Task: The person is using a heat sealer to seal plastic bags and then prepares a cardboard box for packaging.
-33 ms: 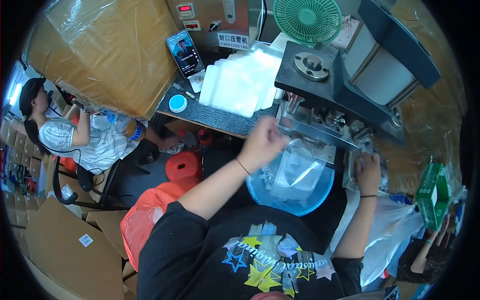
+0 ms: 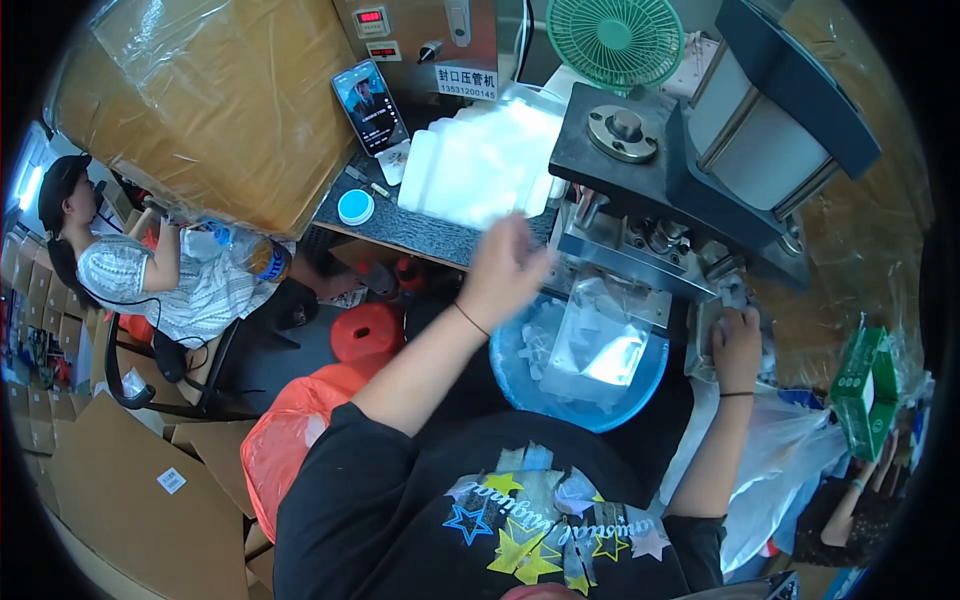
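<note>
My left hand [image 2: 507, 265] is at the front edge of the worktop, by a stack of flat milky plastic pouches [image 2: 470, 170]. Motion smears its fingers, and nothing can be made out in them. At the right of the press machine [image 2: 650, 235], my right hand [image 2: 737, 345] rests with its fingers down in a clear container [image 2: 703, 345]; their tips are hidden. A clear flat plastic pouch [image 2: 598, 335] hangs below the machine's metal jaw, over a blue basin [image 2: 510, 385] with clear plastic pieces in it.
A phone [image 2: 370, 105] leans by a round blue-lidded tub [image 2: 356, 207]. Behind are a control box [image 2: 425, 25] and green fan [image 2: 618, 40]. A large taped carton [image 2: 220, 100] stands left, near a red stool [image 2: 367, 332] and a seated person [image 2: 130, 270]. A green box [image 2: 863, 395] lies right.
My left hand has moved left and slightly up, away from the machine's jaw. The hanging pouch shows more fully. My right hand stays in place.
</note>
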`<state>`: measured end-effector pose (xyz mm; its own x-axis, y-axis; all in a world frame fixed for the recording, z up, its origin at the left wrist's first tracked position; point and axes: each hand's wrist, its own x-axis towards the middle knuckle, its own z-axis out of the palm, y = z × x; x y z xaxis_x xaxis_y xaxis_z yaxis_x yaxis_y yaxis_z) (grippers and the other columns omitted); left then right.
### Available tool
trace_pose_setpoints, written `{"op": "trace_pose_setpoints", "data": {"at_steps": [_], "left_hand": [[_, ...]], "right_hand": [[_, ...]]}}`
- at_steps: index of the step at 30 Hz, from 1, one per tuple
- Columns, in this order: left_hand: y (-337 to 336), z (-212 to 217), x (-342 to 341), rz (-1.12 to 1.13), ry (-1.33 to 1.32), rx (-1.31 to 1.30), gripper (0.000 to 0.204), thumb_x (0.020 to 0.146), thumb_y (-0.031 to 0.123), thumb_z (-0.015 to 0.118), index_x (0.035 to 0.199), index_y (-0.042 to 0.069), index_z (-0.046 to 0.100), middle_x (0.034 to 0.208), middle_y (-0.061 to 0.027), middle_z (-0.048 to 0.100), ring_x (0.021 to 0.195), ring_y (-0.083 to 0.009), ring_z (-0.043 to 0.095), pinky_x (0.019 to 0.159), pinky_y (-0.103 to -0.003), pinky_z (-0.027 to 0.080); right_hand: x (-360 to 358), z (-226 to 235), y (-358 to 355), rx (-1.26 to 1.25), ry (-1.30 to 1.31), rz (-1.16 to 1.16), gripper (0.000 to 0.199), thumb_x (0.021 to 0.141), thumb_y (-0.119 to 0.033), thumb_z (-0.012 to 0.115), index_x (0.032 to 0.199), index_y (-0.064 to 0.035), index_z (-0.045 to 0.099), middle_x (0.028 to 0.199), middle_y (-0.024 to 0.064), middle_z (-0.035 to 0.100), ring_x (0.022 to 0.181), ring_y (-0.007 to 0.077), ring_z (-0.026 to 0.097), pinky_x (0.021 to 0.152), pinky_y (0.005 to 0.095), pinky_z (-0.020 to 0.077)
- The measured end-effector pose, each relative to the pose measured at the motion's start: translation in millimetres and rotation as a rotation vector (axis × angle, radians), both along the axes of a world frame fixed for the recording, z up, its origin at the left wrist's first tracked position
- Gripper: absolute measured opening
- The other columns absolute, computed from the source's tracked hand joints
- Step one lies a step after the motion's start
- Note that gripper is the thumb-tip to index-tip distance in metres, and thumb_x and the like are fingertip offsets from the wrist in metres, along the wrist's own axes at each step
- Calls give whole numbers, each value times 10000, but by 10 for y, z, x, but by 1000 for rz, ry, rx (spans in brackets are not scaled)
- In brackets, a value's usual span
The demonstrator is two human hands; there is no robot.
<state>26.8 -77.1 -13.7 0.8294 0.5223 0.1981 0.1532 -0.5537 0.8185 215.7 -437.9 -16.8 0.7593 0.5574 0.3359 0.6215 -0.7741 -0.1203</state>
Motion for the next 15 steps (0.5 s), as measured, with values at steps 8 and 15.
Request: {"op": "trace_pose_setpoints", "data": {"at_steps": [8,15], "left_hand": [[436,-122,-594,-172,198,888,599,846,294,711,1408,205,525,1435,-129,494,1322,-313,478,1044,-456,376],[334,-156,-666,-132,71,803,458,802,86,657,1232,244,671,1229,-23,629,1089,-227,582,903,-398,417]], "right_hand": [[5,36,83,60,-3,22,299,814,-45,691,1109,-36,639,1233,180,542,1040,384,589,884,447,503],[-41,87,16,266,154,-59,235,879,-106,673,1094,-20,634,1044,186,647,962,367,618,852,409,497]]}}
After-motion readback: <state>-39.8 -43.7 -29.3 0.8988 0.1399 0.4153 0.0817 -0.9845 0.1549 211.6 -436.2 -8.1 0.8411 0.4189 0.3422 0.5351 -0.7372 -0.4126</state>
